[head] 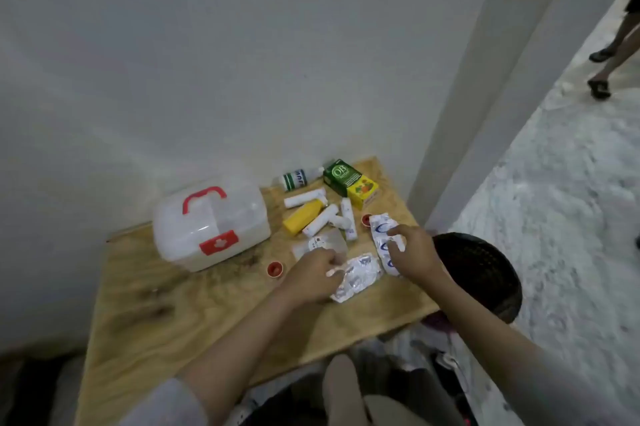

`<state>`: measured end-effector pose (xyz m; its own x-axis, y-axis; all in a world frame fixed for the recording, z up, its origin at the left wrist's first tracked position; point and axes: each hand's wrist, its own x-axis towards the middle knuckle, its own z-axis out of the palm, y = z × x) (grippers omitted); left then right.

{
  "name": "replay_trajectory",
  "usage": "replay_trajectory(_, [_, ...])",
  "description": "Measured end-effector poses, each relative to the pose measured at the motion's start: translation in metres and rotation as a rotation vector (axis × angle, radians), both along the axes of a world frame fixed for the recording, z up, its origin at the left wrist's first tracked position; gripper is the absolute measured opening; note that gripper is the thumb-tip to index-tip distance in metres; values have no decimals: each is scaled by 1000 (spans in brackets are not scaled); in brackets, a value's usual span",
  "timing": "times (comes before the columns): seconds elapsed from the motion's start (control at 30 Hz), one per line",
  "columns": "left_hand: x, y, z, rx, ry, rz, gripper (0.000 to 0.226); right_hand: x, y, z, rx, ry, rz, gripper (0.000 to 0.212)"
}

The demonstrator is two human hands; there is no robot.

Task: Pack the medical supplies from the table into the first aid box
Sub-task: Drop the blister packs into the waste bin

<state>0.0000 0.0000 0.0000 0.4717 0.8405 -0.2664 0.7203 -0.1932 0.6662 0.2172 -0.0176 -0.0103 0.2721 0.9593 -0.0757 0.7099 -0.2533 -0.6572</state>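
A white first aid box (211, 223) with a red handle and red latch stands closed at the table's back left. To its right lie a green-and-yellow carton (349, 183), a green-labelled bottle (298, 179), a yellow bottle (302, 217) and several white bandage rolls (320, 220). My left hand (311, 278) rests on a silver blister pack (358, 276), fingers curled on its edge. My right hand (414, 250) grips a white-and-blue blister strip (381, 235). Two small red caps (275, 269) lie nearby.
The wooden table (194, 314) stands against a grey wall. A black mesh basket (481, 273) sits off the table's right edge. A person's legs (613, 61) are on the floor at the far right. Clothing lies below the table's front edge.
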Motion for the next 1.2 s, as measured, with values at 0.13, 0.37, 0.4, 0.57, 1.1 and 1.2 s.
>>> replay_trajectory(0.13, [5, -11, -25, 45, 168, -64, 29, 3, -15, -22, -121, -70, -21, 30])
replay_trajectory(0.37, [23, -22, -46, 174, 309, -91, 30, 4, -21, -49, -168, -152, -17, 26])
replay_trajectory(0.4, [24, -21, -45, 189, 312, -70, 29, 4, -21, -49, -163, -118, -34, 28])
replay_trajectory(0.57, [28, -14, -39, 176, 395, -32, 27, 7, -23, -48, -111, 56, -106, 39])
replay_trajectory(1.1, [179, 35, -13, 7, -157, -149, 15, 129, -56, -65, 163, 378, -742, 32])
replay_trajectory(1.2, [250, 54, -41, -17, -125, -187, 17, 162, -59, -97, 3, 389, -819, 37])
